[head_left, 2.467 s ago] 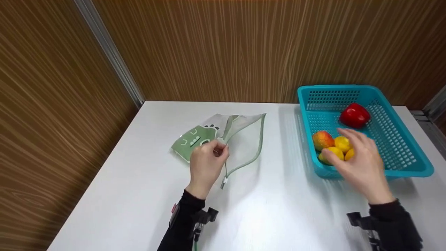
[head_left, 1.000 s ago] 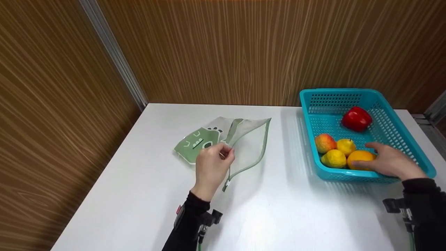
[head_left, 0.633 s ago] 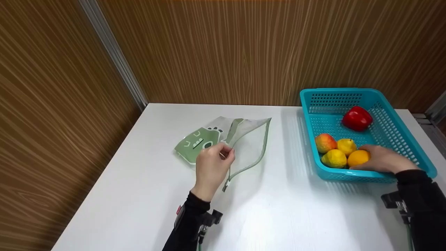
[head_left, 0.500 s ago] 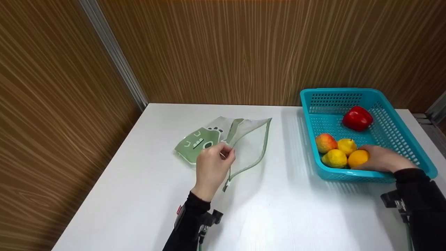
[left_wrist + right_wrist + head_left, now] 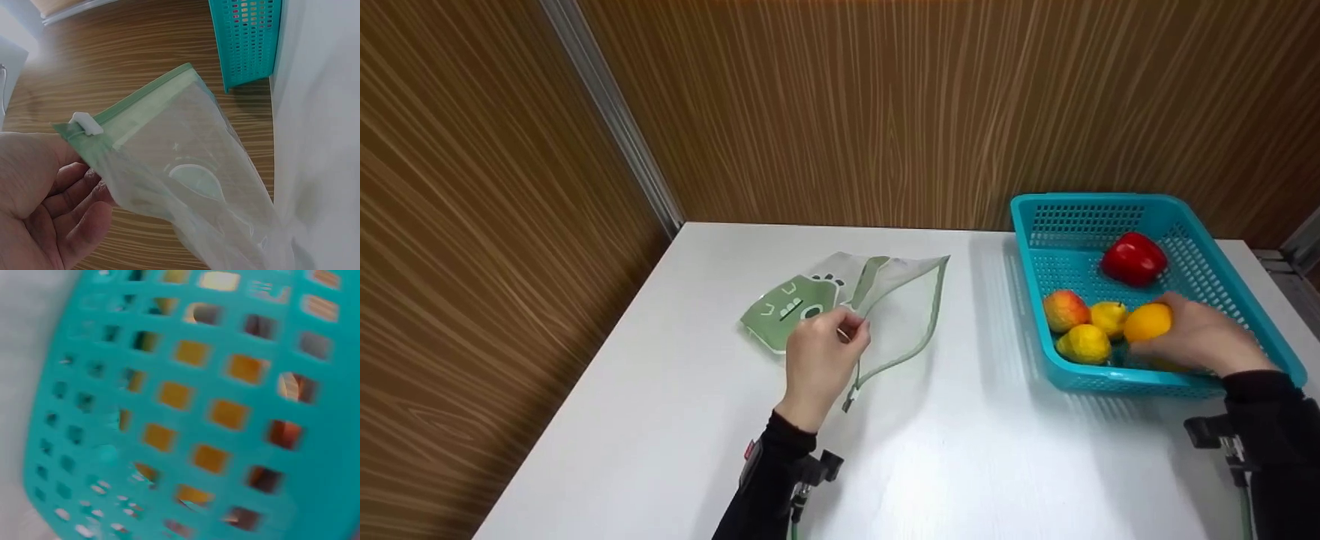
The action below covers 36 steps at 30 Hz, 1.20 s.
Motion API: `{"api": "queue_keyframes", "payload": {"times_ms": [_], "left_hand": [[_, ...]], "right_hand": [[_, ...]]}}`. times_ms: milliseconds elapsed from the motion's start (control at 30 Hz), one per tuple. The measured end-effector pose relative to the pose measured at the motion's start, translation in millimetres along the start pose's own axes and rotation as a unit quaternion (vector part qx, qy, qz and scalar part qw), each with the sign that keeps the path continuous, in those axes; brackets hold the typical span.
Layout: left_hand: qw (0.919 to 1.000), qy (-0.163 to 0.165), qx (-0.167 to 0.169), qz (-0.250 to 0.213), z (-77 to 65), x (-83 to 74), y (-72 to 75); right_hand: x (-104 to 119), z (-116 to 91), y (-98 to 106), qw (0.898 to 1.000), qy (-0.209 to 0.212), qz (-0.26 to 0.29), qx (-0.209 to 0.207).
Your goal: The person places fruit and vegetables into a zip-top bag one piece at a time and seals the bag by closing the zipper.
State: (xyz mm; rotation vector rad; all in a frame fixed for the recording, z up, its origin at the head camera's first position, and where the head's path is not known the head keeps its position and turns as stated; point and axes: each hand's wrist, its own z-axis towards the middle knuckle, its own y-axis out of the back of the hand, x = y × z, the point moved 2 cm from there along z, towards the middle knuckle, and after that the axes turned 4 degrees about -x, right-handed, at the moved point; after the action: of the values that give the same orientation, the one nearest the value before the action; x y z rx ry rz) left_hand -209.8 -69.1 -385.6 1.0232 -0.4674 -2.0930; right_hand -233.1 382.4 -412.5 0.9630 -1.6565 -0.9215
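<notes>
Step in hand, by my read: taking one fruit out of basket while bag is held ready. R hand (image 5: 1200,334) grips orange fruit (image 5: 1147,322), fingers & thumb curled round it, inside teal basket (image 5: 1072,375), toward near side. Can't tell if fruit is clear of basket floor; R wrist view gives only blurred basket wall w/ orange showing thru holes.

L hand (image 5: 821,360) pinches edge of translucent bag (image 5: 169,152) btwn thumb & fingertips; exact contact pt hidden in L wrist view, where white slider (image 5: 87,123) sits on green-trimmed corner near hand. Bag is over white table (image 5: 960,450), L of basket, well apart; mouth gapes.

Rest of basket: red pepper (image 5: 1134,259) at far side; red-yellow fruit (image 5: 1066,311) & two yellow pears, one nearer (image 5: 1084,345), one just behind (image 5: 1108,318), grouped L of orange fruit.

Next move prob. calls for firm hold, lift over rim, carry L to mouth w/o knocking pears. L hand needs to hold mouth wide; limp film could fold shut on entry.
</notes>
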Motion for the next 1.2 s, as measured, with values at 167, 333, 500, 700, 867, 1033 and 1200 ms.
{"api": "queue_keyframes", "payload": {"times_ms": [167, 333, 500, 700, 867, 1033, 1200], "left_hand": [[1.0, -0.004, 0.002, 0.002, 1.8, -0.4, 1.5], [1.0, -0.003, -0.001, 0.008, 2.3, 0.6, 2.5], [1.0, 0.003, 0.001, 0.005, 2.5, 0.3, 3.5], [0.9998, 0.015, 0.006, -0.01, 3.9, -1.1, 4.3], [0.9997, 0.015, 0.01, -0.013, 4.2, -1.8, 4.6], [0.9999, 0.011, 0.006, -0.004, 4.1, -2.3, 5.8], [0.9999, 0.009, 0.014, 0.0, 2.6, -5.3, 5.1]], "right_hand": [[24.0, -17.9, 12.3, 0.994, 0.007, 0.033, -0.107], [59.6, -41.2, 16.7, 0.981, 0.038, 0.051, -0.186], [93.0, -61.3, 18.7, 0.969, 0.065, 0.073, -0.227], [120.7, -80.3, 15.4, 0.95, 0.122, 0.119, -0.26], [143.3, -86.6, 8.1, 0.938, 0.155, 0.147, -0.273], [166.2, -86.6, -5.0, 0.937, 0.163, 0.156, -0.266], [175.5, -87.6, -22.0, 0.937, 0.175, 0.165, -0.253]]}}
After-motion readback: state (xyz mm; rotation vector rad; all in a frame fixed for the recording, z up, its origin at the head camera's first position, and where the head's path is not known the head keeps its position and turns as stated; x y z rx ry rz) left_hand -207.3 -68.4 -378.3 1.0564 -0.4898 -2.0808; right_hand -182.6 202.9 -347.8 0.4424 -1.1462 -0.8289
